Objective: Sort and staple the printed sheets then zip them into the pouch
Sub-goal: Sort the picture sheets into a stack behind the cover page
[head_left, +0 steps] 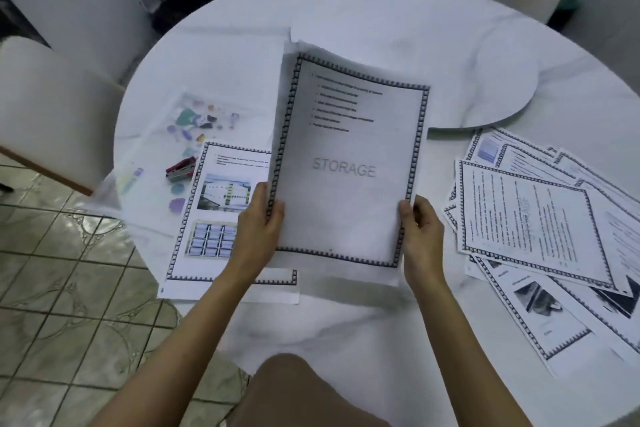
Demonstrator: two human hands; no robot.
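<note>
Printed sheets [346, 166], a thin bundle with a patterned border and a faint "STORAGE" watermark on the front page, stand tilted up above the middle of the round white bench [398, 28]. The left hand [261, 218] pinches the bundle's lower left edge, thumb on the front and fingers curled behind. The right hand [420, 229] grips the lower right edge in the same closed way, thumb against the border. The bundle's top edge curls slightly away from the person.

Just left of it, partly under the left forearm, a single page [207, 218] with two pictures lies flat on the bench. Beyond that page, further left, a red stapler [180, 167] rests on a clear pouch [162, 135] printed with coloured shapes, which overhangs the bench's left edge. On the right side, well apart from the held bundle, a loose pile of sheets [540, 229] is fanned out untidily. White chairs [52, 107] stand around the bench on a tiled floor [69, 288].
</note>
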